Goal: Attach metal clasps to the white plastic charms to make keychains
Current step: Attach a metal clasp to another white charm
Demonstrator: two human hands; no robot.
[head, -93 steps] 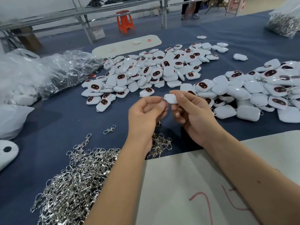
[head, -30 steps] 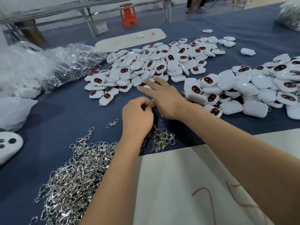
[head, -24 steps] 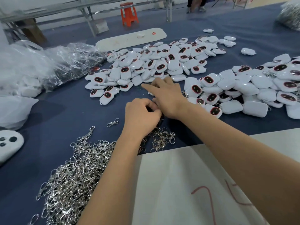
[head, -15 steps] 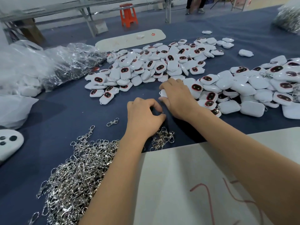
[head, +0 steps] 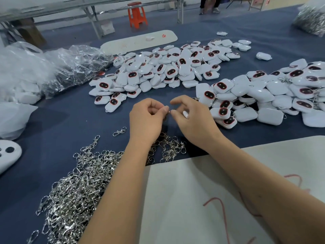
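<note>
White plastic and bright metal cover a dark blue table (head: 58,124), seen from a camera on the person's head. Both bare hands meet just above the cloth. The left hand (head: 146,118) has thumb and forefinger pressed together on something very small, probably a metal clasp (head: 168,112), though only a glint shows at the fingertips. The right hand (head: 192,118) is curled around a white charm (head: 185,114), of which only a sliver shows between the fingers; its forefinger and thumb reach toward the left fingertips, almost touching them.

Behind the grip, away from the person, lies a spread of loose white charms (head: 158,71) with dark oval faces. To the right of the grip a second pile of charms (head: 263,95) sits, some with metal rings already on. Below the grip and to its left a heap of silver clasps (head: 75,187) is tangled together, with a single clasp (head: 119,131) lying apart. A pale board (head: 193,199) lies under the forearms.

The join looks about to be made. The risk seems to be the tiny parts: the clasp could slip from the pinch and fall into the tangled heap, or miss the charm's small loop because the fingers hide it.
</note>
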